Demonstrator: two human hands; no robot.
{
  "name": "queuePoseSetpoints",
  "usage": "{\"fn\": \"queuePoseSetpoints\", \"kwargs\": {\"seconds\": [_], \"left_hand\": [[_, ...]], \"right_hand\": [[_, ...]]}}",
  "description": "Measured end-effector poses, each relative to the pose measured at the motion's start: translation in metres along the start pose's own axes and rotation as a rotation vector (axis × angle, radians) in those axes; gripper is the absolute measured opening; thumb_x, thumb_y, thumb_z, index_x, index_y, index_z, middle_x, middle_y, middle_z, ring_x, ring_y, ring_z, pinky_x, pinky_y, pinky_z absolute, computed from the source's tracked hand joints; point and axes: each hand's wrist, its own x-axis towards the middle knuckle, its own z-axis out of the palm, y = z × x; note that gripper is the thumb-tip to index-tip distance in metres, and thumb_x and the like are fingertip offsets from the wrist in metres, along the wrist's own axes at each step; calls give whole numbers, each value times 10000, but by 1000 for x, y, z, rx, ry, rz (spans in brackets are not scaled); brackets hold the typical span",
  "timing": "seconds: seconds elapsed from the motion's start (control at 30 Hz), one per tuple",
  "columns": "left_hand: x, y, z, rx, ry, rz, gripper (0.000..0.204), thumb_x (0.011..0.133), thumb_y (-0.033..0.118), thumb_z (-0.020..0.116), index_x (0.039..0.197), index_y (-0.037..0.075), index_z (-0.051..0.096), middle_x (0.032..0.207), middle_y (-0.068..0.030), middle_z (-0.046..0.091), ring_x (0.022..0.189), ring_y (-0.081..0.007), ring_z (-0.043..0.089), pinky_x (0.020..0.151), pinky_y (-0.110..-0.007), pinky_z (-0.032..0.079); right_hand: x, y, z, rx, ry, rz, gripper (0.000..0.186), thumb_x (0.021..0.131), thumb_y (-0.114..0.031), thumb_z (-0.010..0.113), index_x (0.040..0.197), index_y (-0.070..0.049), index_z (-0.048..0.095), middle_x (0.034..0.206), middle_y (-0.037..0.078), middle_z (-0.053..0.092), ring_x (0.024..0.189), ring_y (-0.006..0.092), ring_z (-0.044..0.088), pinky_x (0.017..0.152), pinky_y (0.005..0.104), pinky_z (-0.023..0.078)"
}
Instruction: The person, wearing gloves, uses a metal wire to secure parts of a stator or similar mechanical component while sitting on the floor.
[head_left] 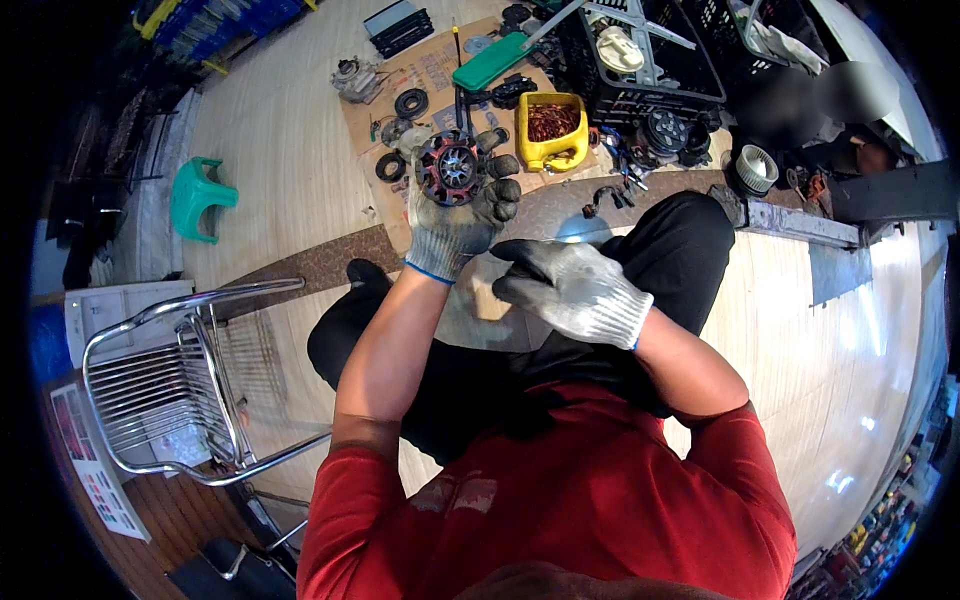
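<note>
My left hand (455, 225), in a grey-white work glove with a blackened palm and fingers, is turned palm up. It holds a round motor part (447, 170) with a dark rim, reddish segments and a bright metal centre. My right hand (575, 288), gloved the same way, hovers lower and to the right, apart from that part. Its dark fingertips are drawn together, and whatever they may grip is hidden. Just below them shows a tan block (488, 300); whether it touches the hand I cannot tell.
Beyond my hands, a flattened cardboard sheet (365, 125) carries black rings and loose parts. A cut-open yellow jug (553, 130) holds copper-coloured pieces. Black crates (650, 100) stand at the back right. A green stool (200, 198) and a chrome-framed chair (165, 390) are on the left.
</note>
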Motion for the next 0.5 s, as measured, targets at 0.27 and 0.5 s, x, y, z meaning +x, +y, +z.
{"fn": "queuePoseSetpoints", "kwargs": {"seconds": [0.27, 0.5], "left_hand": [[4, 1, -3, 18, 83, 46, 836, 885, 757, 283, 1219, 52, 582, 913, -169, 661, 701, -312, 622, 548, -399, 497], [3, 2, -8, 51, 34, 53, 860, 890, 768, 267, 1239, 46, 577, 907, -166, 665, 713, -304, 630, 546, -387, 490]], "right_hand": [[-7, 6, -26, 179, -110, -149, 463, 864, -300, 611, 1274, -86, 594, 1081, 166, 669, 921, 308, 677, 777, 357, 527], [-17, 43, -48, 314, 85, -70, 591, 841, -294, 608, 1346, 0, 523, 1248, 190, 621, 1160, 281, 596, 999, 354, 440]]}}
